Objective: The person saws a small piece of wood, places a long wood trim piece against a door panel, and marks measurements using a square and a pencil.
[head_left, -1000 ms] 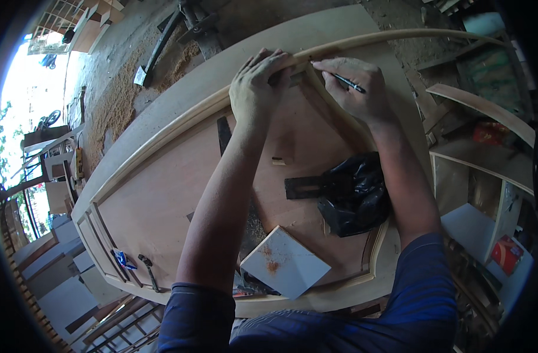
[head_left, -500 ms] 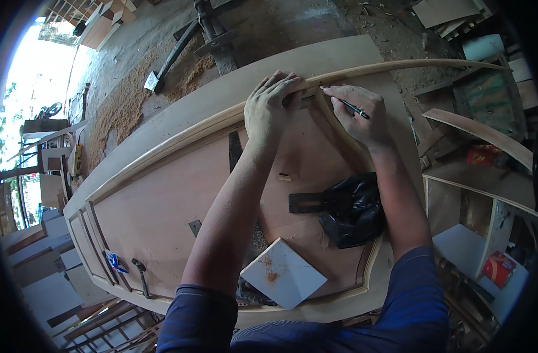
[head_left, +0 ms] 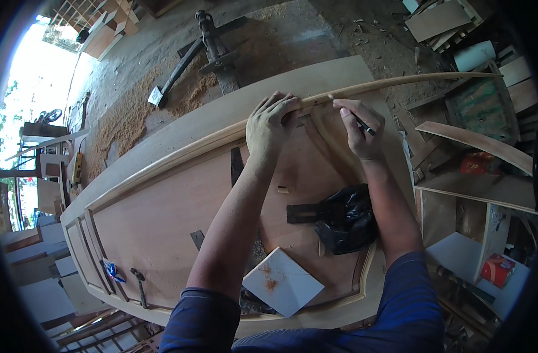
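My left hand (head_left: 269, 123) presses on a long, pale wooden strip (head_left: 410, 80) along the far side of a large panelled wooden piece (head_left: 151, 212), its fingers wrapped over the strip. My right hand (head_left: 361, 129) grips a slim dark pencil (head_left: 365, 126) just below the strip, right of my left hand. A small wood block (head_left: 284, 189) lies on the panel. Nearer me are a crumpled black plastic bag (head_left: 345, 229), a square white board (head_left: 284, 279) with brown dust, a hammer (head_left: 140, 288) and a blue packet (head_left: 112, 270).
Past the far edge stand a metal clamp-like fixture (head_left: 216, 56) and a long-handled tool (head_left: 175, 76) among sawdust (head_left: 119, 135). Open plywood boxes (head_left: 457, 206), a curved board (head_left: 475, 141) and offcuts crowd the right. Stacked boards (head_left: 36, 276) lie at lower left.
The view has shifted, so the panel's far side and both hands sit lower in the picture. My right hand has moved slightly rightward from my left, with the pencil tilted differently.
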Available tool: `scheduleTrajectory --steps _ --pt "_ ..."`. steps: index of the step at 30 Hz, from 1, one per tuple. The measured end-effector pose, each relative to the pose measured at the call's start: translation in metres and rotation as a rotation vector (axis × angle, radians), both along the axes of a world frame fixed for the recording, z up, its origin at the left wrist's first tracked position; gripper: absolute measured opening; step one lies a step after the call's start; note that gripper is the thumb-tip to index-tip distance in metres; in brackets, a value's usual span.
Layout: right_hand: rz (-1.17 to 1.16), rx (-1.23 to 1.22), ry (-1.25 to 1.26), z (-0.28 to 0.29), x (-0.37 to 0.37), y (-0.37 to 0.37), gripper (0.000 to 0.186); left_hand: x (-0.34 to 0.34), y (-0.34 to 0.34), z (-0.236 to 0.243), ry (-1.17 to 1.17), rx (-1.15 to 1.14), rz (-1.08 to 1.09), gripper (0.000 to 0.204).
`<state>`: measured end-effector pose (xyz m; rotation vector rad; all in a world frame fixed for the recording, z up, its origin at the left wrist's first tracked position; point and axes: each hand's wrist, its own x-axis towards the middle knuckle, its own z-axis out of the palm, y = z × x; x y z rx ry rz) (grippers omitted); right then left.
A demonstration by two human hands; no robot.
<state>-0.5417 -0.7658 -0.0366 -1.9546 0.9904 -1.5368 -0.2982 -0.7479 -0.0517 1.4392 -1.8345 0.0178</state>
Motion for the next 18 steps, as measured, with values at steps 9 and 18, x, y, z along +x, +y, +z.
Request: scheduleTrajectory --steps 9,18 --pt "-0.326 -0.163 0.543 -0.018 0.017 -0.017 0.032 0.001 0.003 0.005 -0.036 -0.007 -0.037 0.027" --pt "-0.275 -0.164 0.641 -0.023 0.018 -0.010 0.028 0.020 0.018 0.012 -0.258 0.187 -0.073 0.033"
